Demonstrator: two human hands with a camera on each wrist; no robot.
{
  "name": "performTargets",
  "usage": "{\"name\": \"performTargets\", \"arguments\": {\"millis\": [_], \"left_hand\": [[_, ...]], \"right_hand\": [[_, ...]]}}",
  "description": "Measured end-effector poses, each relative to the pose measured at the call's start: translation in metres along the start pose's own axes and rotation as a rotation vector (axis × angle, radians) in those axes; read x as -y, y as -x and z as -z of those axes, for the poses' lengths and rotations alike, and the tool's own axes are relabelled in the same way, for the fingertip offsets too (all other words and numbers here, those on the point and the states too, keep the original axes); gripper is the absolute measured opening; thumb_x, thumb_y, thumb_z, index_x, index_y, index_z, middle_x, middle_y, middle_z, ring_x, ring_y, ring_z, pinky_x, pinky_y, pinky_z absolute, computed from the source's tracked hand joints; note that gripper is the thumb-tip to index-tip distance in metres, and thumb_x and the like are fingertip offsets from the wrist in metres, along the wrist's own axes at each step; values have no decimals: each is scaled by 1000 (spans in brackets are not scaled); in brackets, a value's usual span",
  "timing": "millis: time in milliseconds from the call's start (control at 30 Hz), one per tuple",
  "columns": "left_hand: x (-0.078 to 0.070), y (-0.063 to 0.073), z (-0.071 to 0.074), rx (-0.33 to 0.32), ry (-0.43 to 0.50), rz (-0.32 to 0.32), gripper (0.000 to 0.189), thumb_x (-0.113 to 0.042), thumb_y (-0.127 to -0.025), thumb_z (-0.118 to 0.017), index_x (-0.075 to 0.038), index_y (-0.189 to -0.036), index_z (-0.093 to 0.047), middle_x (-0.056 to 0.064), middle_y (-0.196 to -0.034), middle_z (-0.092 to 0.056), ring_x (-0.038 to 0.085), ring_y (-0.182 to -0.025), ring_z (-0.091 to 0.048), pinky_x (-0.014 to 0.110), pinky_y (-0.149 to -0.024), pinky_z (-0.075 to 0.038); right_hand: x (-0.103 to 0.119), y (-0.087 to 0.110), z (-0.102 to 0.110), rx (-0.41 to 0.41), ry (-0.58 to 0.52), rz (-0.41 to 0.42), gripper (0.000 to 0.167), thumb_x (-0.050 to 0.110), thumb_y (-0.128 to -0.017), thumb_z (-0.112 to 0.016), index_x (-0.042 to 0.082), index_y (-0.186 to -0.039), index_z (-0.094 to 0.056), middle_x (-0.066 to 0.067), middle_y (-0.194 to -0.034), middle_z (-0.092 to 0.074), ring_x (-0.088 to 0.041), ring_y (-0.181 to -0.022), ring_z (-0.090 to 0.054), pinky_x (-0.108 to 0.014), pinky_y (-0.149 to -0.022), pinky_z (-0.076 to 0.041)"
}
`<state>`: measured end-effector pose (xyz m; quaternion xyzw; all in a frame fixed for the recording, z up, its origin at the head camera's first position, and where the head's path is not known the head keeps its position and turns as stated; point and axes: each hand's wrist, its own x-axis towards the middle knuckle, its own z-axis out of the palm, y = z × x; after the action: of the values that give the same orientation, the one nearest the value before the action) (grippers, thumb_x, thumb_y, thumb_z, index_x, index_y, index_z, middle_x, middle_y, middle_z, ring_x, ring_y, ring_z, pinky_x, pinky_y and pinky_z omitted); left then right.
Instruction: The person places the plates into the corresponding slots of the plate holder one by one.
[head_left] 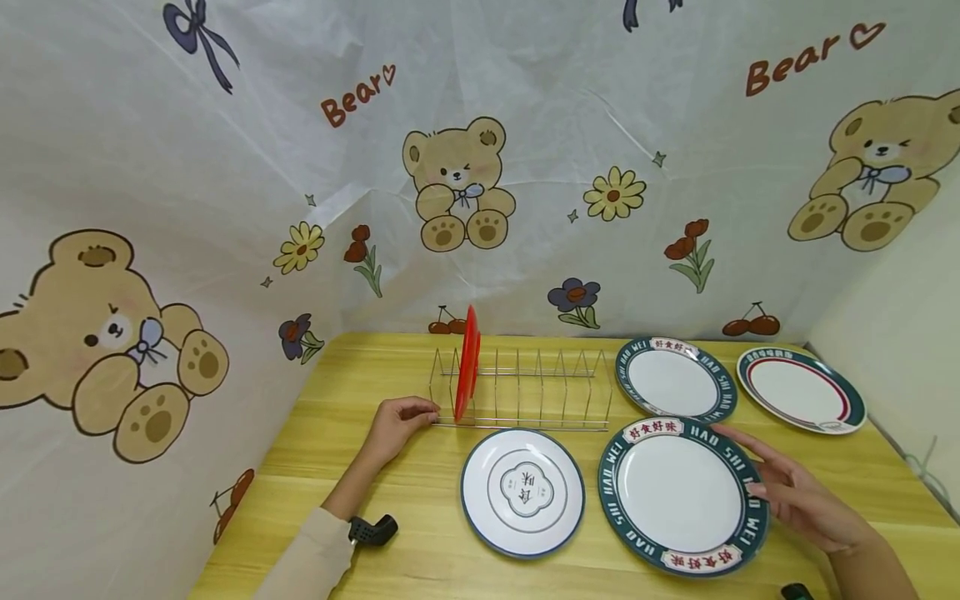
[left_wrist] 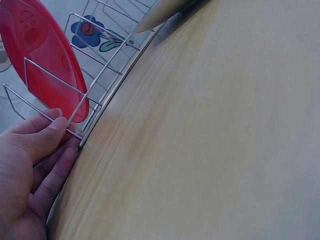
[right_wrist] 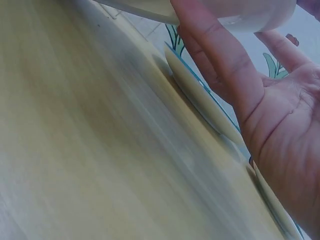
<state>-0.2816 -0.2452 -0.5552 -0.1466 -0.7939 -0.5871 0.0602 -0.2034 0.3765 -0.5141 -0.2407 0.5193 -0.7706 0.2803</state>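
Observation:
My left hand (head_left: pixel 401 429) pinches the front left corner of a wire dish rack (head_left: pixel 555 420), thumb on the wire in the left wrist view. A red plate (head_left: pixel 468 367) stands on edge in the rack's left part, close by those fingers. On the right, my right hand (head_left: pixel 802 500) holds a white plate with a green lettered rim (head_left: pixel 678 492) by its right edge, thumb over the rim and fingers beneath. In the right wrist view this plate (right_wrist: pixel 250 12) is raised above the table. The rack's slots right of the red plate hold nothing.
A white plate with a thin blue rim (head_left: pixel 522 533) lies in front of the rack. Behind the held plate lies another green-rimmed plate (head_left: pixel 671 379), with a green-and-red-rimmed plate (head_left: pixel 798 390) at the far right. A bear-print cloth (head_left: pixel 525 275) hangs behind the wooden table (head_left: pixel 420 542).

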Motion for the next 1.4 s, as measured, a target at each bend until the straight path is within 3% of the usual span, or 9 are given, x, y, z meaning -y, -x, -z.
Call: {"name": "performTargets", "arguments": {"millis": [133, 233, 467, 767, 900, 1167, 1400], "left_hand": [[0, 4, 1, 3, -1, 8, 9, -9, -90, -77, -10, -99, -80, 6, -97, -77, 19, -87, -73, 28, -75, -61], [-1, 5, 2, 4, -1, 7, 9, -9, -90, -77, -9, -98, -80, 6, -95, -77, 19, -85, -73, 28, -74, -61], [-6, -1, 4, 2, -24, -13, 9, -9, -90, -77, -10, -98, -81, 4, -95, -77, 20, -87, -72, 27, -75, -60], [-7, -2, 4, -6, -20, -12, 8, -8, -90, -77, -10, -97, -81, 5, -95, -77, 19, -87, -72, 27, -74, -60], [-4, -1, 3, -5, -8, -15, 8, -8, -90, -77, -9, -97, -81, 6, -95, -77, 18, -86, -72, 27, -74, -60], [0, 1, -1, -1, 17, -37, 9, -6, -90, -76, -6, -98, -80, 9, -96, -77, 19, -86, -73, 28, -74, -61], [1, 0, 0, 6, 11, -28, 8, -8, -91, -77, -8, -98, -80, 7, -96, -77, 19, -84, -73, 28, -73, -61]], "right_hand": [[-4, 1, -4, 13, -8, 16, 69, -12, -104, -21, 18, -165, -8, 23, -160, -31, -2, -123, -54, -26, -100, -51], [-3, 0, -7, 28, -37, 42, 70, -11, -103, -17, 19, -165, -5, 23, -162, -27, -2, -139, -41, -35, -109, -42], [13, -9, -19, 5, -79, 57, 72, -8, -105, -15, 30, -165, -7, 20, -155, -40, -19, -129, -57, -48, -102, -45], [31, -22, -38, -63, -16, 111, 73, -10, -104, -21, 29, -165, -12, 14, -154, -41, -21, -121, -63, -45, -94, -53], [38, -26, -50, -88, -38, 160, 73, -11, -103, -20, 29, -165, -14, 13, -155, -38, -21, -120, -63, -43, -94, -55], [52, -40, -87, -298, 15, 216, 71, -10, -105, -27, 28, -164, -19, 10, -157, -22, -14, -120, -60, -35, -96, -55], [65, -62, -117, -384, 29, 236, 69, -8, -105, -35, 27, -163, -24, 1, -150, -38, -16, -107, -66, -30, -90, -58]]}}
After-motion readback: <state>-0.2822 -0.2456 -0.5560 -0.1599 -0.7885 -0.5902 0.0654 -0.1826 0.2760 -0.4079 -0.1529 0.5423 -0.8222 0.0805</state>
